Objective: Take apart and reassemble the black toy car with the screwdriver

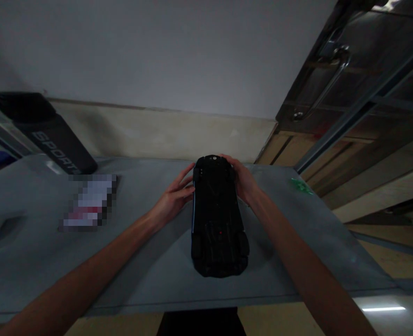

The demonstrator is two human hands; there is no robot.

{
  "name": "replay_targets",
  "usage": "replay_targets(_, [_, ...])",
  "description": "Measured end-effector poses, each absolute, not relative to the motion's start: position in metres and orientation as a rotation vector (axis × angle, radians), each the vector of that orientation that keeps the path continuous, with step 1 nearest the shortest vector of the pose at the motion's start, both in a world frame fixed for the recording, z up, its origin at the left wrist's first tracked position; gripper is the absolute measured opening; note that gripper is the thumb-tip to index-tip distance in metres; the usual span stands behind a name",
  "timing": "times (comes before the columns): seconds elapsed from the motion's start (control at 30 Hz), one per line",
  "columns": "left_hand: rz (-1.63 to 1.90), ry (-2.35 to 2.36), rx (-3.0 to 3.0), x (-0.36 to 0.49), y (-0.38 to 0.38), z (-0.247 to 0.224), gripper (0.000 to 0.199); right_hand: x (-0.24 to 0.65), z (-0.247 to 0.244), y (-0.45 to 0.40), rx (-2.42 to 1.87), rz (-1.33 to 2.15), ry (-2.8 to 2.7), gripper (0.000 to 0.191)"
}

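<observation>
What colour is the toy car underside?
The toy car underside is black, with a tiny red spot. Seen in the head view, the only one here.

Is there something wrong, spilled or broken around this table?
One oddity: the toy car, between left hand and right hand, shows its underside instead of its roof. I see no spill or breakage.

Toy car underside (216, 210) black, red dot; tabletop (140, 266) grey-blue; bottle (58, 140) dark, pale lettering.
</observation>
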State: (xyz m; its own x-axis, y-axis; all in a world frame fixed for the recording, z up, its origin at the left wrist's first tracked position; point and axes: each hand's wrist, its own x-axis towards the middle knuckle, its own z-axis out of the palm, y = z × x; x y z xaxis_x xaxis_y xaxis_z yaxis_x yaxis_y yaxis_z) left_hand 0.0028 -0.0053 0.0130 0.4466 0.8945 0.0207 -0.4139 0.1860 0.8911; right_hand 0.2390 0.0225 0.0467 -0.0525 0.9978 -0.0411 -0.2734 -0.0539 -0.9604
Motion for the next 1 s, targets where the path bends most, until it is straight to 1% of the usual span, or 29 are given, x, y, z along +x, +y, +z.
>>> replay_targets(0.17, [0.983, 0.518, 1.009, 0.004, -0.009, 0.009, 0.093, 0.239, 0.047, 0.022, -0.991, 1.465, -0.999, 0.043])
replay_targets(0.43, [0.993, 0.504, 1.033, 0.005, -0.008, 0.004, 0.089, 0.237, 0.052, 0.017, -0.892, 1.501, -0.997, 0.039])
replay_targets(0.53, [0.984, 0.503, 1.055, 0.003, -0.007, 0.006, 0.085, 0.238, 0.053, 0.015, -0.903, 1.489, -1.001, 0.038])
replay_targets(0.6, [0.976, 0.526, 1.054, 0.003, -0.007, 0.008, 0.083, 0.239, 0.053, 0.014, -0.924, 1.472, -1.003, 0.04])
replay_targets(0.7, [0.953, 0.563, 1.027, 0.004, -0.006, 0.009, 0.086, 0.242, 0.05, 0.01, -0.925, 1.49, -0.999, 0.044])
replay_targets(0.83, [0.952, 0.557, 1.021, 0.008, -0.005, 0.002, 0.084, 0.247, 0.045, 0.002, -0.917, 1.528, -0.992, 0.048])
replay_targets(1.0, [0.899, 0.528, 1.036, 0.009, -0.003, -0.011, 0.099, 0.25, 0.037, 0.0, -0.963, 1.485, -0.988, 0.055])
